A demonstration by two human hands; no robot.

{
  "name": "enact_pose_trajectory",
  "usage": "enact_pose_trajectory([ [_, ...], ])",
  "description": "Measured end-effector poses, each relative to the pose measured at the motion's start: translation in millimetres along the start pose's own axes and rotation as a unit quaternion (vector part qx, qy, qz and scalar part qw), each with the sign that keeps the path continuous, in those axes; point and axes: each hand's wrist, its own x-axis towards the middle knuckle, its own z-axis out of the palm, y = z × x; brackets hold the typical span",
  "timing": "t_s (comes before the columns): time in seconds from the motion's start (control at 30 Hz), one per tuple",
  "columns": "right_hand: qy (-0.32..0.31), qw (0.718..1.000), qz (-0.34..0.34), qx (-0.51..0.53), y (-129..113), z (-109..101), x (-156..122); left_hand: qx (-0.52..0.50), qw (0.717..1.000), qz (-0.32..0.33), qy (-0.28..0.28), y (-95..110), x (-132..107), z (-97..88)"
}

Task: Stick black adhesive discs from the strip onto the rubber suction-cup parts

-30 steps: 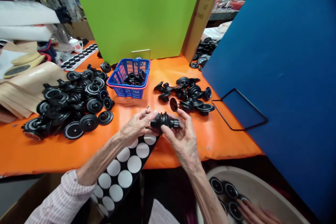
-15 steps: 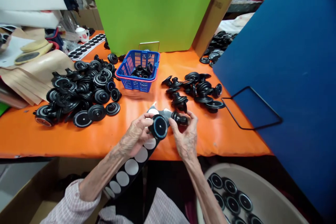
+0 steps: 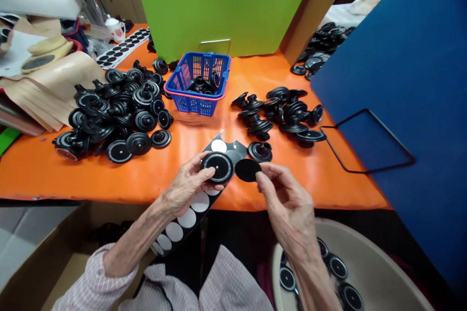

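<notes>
My left hand (image 3: 188, 182) grips a round black knob-like part (image 3: 223, 167), its flat ringed face turned up and my thumb across it. Between the thumb and fingers of my right hand (image 3: 288, 194) is a thin black round sticker (image 3: 248, 170), just right of that part and apart from it. Under my left hand runs a black sheet of stickers (image 3: 200, 201) with rows of white circles, hanging over the table's front edge. A single black knob-like part (image 3: 260, 151) rests just beyond the held sticker.
A large pile of similar black parts (image 3: 138, 143) covers the left; a smaller pile (image 3: 294, 116) lies right. A blue basket (image 3: 197, 105) stands between them. Beige tub (image 3: 277, 272) at lower right holds finished-looking discs. Green (image 3: 226, 5) and blue (image 3: 394, 82) panels border the table.
My right hand has moved right from the loose part by the sheet and now shows a black sticker in its fingers. The part in my left hand has tilted face up.
</notes>
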Motion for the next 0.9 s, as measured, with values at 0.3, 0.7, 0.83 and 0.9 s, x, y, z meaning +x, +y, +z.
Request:
enact_pose_trajectory([
  [0.3,-0.078,0.977,0.139,0.144,-6.0,9.3,-12.4,-0.012,1.0,-0.017,-0.02,-1.2,-13.2,-4.8],
  [0.7,-0.001,0.987,0.116,0.115,2.1,38.9,-21.6,-0.018,0.998,-0.019,-0.061,-7.2,-14.3,-9.8],
  [0.83,0.005,0.989,0.108,0.101,2.9,40.7,-23.0,-0.019,0.998,-0.02,-0.056,-9.3,-13.0,-10.7],
  [0.9,0.005,0.989,0.108,0.1,3.9,40.5,-23.7,-0.02,0.998,-0.018,-0.055,-10.0,-12.2,-10.7],
])
